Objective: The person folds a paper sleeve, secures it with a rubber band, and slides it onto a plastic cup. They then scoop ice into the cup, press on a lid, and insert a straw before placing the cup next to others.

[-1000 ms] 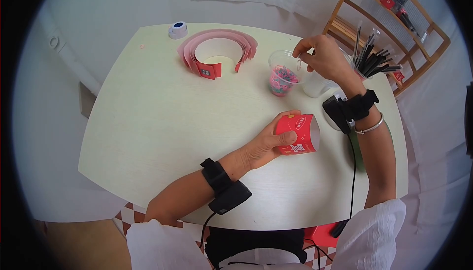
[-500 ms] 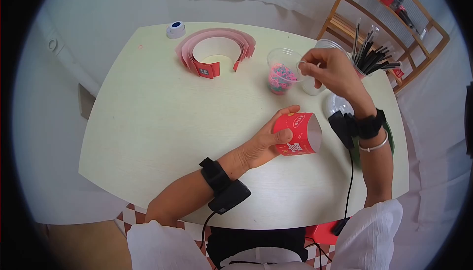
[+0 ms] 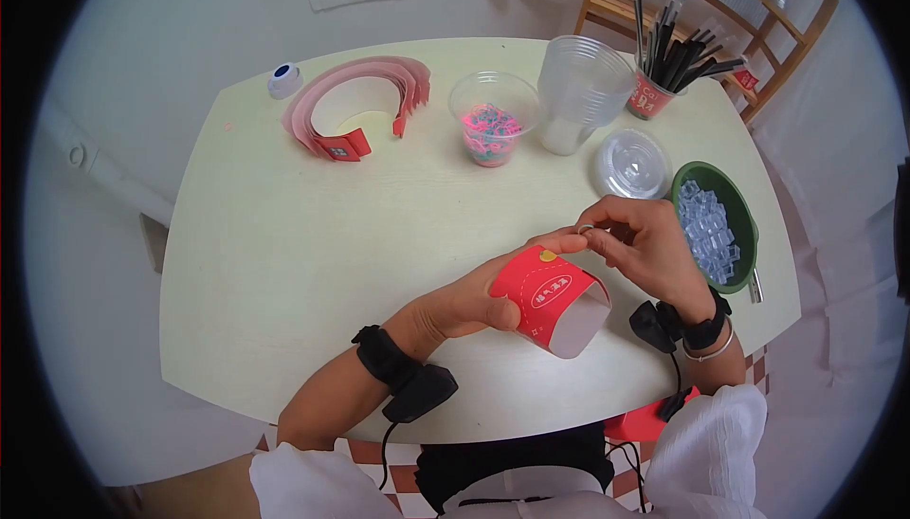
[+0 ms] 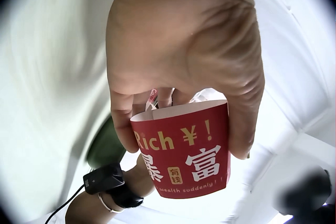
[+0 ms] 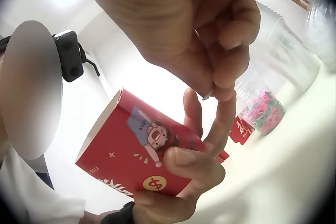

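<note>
A red paper cup sleeve [image 3: 536,287] with printed lettering is gripped by my left hand [image 3: 464,301], thumb on the near side and fingers on the far side. Its open end tilts toward the lower right in the head view. My right hand [image 3: 649,239] pinches a small pale rubber band [image 3: 586,228] between thumb and fingertips, right at the left hand's fingertips. In the right wrist view only a tiny bit of the rubber band [image 5: 206,96] shows. Pink and teal rubber bands [image 3: 491,126] fill the bottom of a clear cup [image 3: 493,88] beyond the hands.
A fan of nested red sleeves [image 3: 318,102] lies at the back left, near a white roll [image 3: 283,81]. Stacked clear cups [image 3: 588,73], clear lids [image 3: 632,166], a cup of black straws [image 3: 652,97] and a green bowl [image 3: 746,225] of clear cubes stand at the right.
My right hand has come from beside the cup of rubber bands down to the left hand's fingertips. The sleeve has turned in my left hand, and the head view has swung right.
</note>
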Demonstrator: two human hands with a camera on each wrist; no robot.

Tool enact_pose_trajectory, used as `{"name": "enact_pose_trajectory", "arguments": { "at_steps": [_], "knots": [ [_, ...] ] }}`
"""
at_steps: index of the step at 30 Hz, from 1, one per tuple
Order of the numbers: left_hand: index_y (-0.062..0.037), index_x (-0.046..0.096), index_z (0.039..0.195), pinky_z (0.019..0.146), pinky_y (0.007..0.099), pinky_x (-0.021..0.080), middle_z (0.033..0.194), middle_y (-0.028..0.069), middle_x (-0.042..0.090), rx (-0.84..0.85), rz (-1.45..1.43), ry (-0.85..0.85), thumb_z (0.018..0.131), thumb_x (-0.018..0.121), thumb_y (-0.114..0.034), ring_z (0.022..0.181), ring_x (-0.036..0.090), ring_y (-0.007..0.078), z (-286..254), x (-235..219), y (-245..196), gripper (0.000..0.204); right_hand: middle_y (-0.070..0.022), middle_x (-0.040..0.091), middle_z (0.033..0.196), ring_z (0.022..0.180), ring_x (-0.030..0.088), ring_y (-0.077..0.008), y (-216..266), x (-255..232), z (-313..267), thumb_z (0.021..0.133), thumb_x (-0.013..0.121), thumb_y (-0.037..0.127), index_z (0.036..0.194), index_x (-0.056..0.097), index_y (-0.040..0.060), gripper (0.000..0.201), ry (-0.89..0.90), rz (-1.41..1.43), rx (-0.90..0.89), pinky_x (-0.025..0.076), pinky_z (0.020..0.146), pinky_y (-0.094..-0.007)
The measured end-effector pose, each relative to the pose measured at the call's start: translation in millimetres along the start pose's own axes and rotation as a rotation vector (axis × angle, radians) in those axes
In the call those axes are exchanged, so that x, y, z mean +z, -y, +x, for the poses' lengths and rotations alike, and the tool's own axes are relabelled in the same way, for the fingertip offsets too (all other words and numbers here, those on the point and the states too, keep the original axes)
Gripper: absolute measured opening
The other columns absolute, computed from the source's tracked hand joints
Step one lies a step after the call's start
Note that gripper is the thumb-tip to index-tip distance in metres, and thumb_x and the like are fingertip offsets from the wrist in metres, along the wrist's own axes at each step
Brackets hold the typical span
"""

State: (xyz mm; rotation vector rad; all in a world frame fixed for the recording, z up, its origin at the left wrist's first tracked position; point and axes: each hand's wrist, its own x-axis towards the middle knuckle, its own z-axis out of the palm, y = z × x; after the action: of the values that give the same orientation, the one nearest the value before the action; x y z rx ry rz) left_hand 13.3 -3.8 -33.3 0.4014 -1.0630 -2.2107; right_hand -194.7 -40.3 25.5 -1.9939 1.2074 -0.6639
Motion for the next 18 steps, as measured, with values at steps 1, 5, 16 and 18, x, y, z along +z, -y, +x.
{"name": "enact_pose_trajectory", "arguments": {
  "at_steps": [1,5,16,18],
  "knots": [
    [-0.0012,0.018,0.143,0.104,0.0313,0.035,0.138,0.0131,0.037,-0.015,-0.002,0.011,0.05,0.085,-0.053,0.125,0.044,0.0212,-0.7,-0.8,-0.4,0.127,-0.0033,0.06,0.064,0.054,0.051,-0.0058,-2.0,-0.3,-2.5,0.082,0.064,0.007,0.087,0.063,0.0001,0.009,-0.004,0.036,0.015,0.041,0.05,-0.0225],
    [0.0011,0.018,0.143,0.103,0.0307,0.035,0.141,0.0137,0.035,-0.006,0.022,-0.008,0.047,0.084,-0.059,0.124,0.045,0.0196,-1.3,0.9,-1.0,0.131,-0.0002,0.059,0.066,0.055,0.05,-0.0035,-14.7,-3.2,-5.6,0.081,0.063,0.006,0.086,0.062,0.0006,0.008,-0.012,0.183,0.085,0.04,0.051,-0.021],
    [-0.0017,0.027,0.142,0.107,0.0357,0.028,0.148,0.0137,0.015,-0.007,0.299,0.05,0.05,0.084,-0.058,0.137,0.023,0.0242,4.8,1.0,12.5,0.122,-0.0002,0.055,0.071,0.06,0.047,-0.0065,-32.1,2.7,-10.8,0.075,0.062,0.005,0.08,0.062,0.0024,0.006,-0.098,0.224,-0.047,0.039,0.054,-0.0226],
    [-0.002,0.028,0.142,0.108,0.0368,0.025,0.149,0.0137,0.013,-0.053,0.302,0.057,0.05,0.083,-0.059,0.138,0.019,0.025,3.8,3.8,12.3,0.122,-0.0011,0.053,0.071,0.06,0.046,-0.0071,-27.9,4.1,-13.6,0.074,0.063,0.005,0.08,0.062,0.0027,0.006,-0.092,0.184,-0.068,0.038,0.053,-0.0231]
  ]
}}
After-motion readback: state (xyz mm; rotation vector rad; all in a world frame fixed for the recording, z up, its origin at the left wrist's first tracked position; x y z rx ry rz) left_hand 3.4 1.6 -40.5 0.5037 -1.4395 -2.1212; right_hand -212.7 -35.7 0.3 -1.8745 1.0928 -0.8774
